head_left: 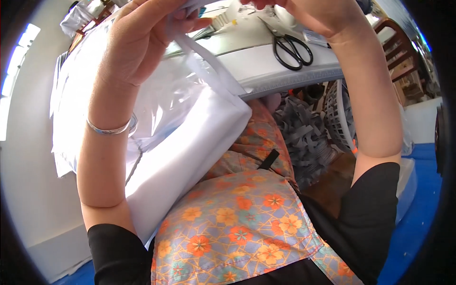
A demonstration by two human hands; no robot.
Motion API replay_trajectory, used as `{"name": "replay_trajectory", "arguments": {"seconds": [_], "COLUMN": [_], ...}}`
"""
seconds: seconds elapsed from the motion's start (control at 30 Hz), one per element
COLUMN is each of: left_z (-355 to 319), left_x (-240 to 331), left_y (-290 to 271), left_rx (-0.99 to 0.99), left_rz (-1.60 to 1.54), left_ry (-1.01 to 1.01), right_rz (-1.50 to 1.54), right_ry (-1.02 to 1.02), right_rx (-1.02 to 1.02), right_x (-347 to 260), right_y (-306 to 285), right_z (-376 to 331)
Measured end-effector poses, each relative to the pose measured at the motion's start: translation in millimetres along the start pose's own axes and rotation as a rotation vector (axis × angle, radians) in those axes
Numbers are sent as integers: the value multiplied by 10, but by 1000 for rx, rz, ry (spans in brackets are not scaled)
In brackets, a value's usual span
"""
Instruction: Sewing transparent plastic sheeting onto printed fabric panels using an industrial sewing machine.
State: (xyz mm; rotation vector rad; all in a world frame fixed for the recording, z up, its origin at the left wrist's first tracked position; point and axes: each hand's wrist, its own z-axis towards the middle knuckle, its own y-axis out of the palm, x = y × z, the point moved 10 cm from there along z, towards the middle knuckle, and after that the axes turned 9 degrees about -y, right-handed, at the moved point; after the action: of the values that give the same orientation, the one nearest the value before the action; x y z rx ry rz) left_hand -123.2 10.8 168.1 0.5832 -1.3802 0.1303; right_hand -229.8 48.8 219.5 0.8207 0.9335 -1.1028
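Note:
Both my hands are raised at the top of the head view. My left hand (142, 40) is closed on a pale grey fabric strip (211, 59), which runs down to a white fabric and clear plastic piece (190, 128). That piece, apparently a bag or cover, drapes over my left side and lap. The upper edge cuts off part of my right hand (316, 14). Its fingertips look pinched together, but what they hold cannot be made out. Black-handled scissors (292, 51) lie on the table, between my hands and nearer the right one.
The white table (228, 45) has a curved front edge. Below it on the right are a heap of grey fabric strips (304, 130) and a white plastic basket (336, 107). A wooden chair (396, 47) stands at the far right, above blue flooring (422, 175). A floral apron (232, 213) covers my lap.

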Motion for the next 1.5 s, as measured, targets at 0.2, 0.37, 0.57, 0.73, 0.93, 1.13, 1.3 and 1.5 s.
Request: {"name": "replay_trajectory", "arguments": {"seconds": [0.2,0.37,0.57,0.73,0.93,1.13,1.3,1.5], "left_z": [-485,-1433,-1296,-569,-417,-243,-452,-463], "left_x": [146,1115,7,-807,-696,-717,-753,-1071], "left_y": [-634,-210,689,-249,-1146,-1426,-1388,-1631], "left_rx": [461,838,160,491,784,813,872,919], "left_rz": [623,2007,1480,1477,1688,1547,1303,1353], "left_ry": [-203,254,-209,-39,84,-241,165,250], "right_rz": [-533,-1010,-880,-522,-710,-13,-431,-1013], "right_ry": [143,-431,-208,-324,293,380,391,-1021], "right_rx": [-59,-467,-175,266,-64,-10,-327,54], "right_x": [253,1210,1194,966,1698,1867,1818,500], "right_y": [163,410,279,207,419,529,411,904], "right_z": [116,-511,-116,147,-577,-643,-470,41]}}
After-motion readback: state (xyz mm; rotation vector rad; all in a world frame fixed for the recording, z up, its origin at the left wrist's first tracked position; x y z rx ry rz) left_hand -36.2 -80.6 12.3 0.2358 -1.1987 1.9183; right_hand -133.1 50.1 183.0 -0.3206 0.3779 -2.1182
